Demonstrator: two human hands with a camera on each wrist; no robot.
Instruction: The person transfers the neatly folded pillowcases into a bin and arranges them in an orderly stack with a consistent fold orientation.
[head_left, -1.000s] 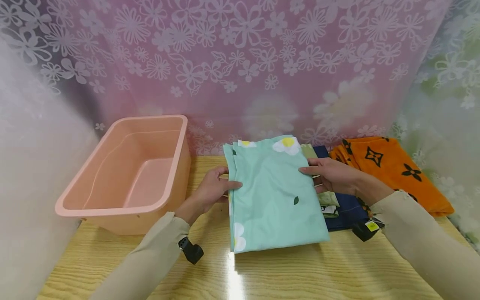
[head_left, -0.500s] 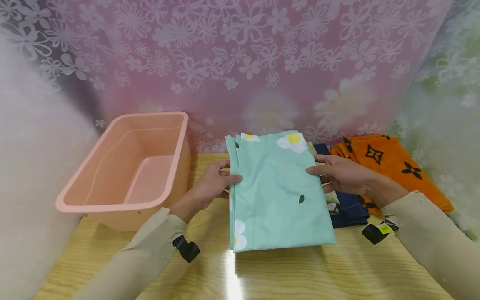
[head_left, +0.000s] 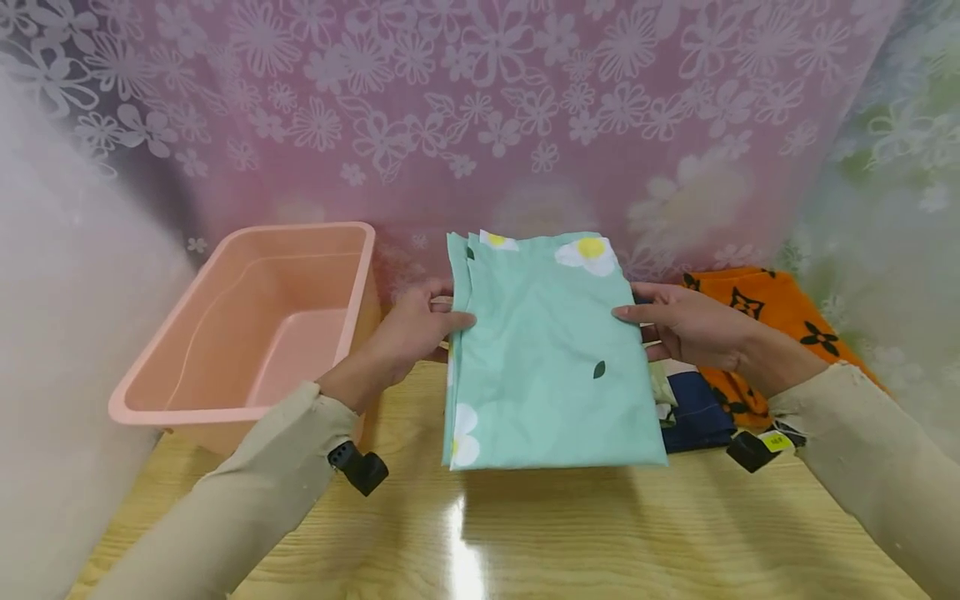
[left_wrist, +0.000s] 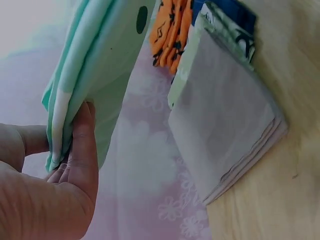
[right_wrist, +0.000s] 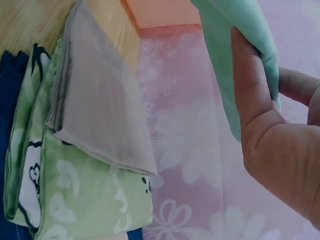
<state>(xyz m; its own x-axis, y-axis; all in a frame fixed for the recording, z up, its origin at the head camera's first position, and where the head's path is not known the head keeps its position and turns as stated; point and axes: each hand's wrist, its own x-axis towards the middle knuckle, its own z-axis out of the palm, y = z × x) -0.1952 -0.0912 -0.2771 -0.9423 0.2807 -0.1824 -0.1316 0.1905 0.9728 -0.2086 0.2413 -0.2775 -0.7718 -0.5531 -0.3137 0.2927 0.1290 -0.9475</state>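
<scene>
Left hand and right hand, each partly hidden by the fabric, pinch opposite edges of a folded mint cloth held above the counter — a gray cloth blocked from the head view.

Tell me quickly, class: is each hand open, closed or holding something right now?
Left hand: holding the folded mint-green cloth, pinching its left edge.
Right hand: holding it too, pinching its right edge.
</scene>
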